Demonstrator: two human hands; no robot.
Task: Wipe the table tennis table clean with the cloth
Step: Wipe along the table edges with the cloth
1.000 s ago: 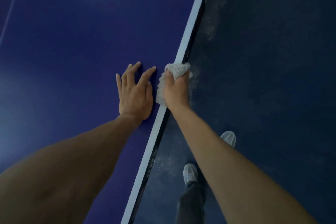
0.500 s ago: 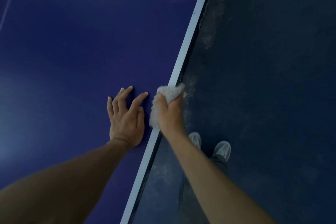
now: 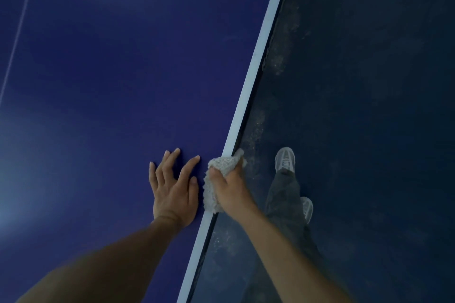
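Right hand [image 3: 230, 188] grips bunched white fluffy cloth [image 3: 218, 179], pressed on white edge stripe [image 3: 248, 83] of blue table tennis desk [image 3: 110, 69]; left hand [image 3: 173, 187] flat on desk just beside cloth, fingers spread, holding nothing; pale sneakers [image 3: 285, 158] on dark dusty floor [image 3: 369, 106] beyond edge

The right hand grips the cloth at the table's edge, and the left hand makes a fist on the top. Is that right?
Not quite: the head view shows the left hand lying flat, fingers spread, on the top. The right hand does grip the cloth.
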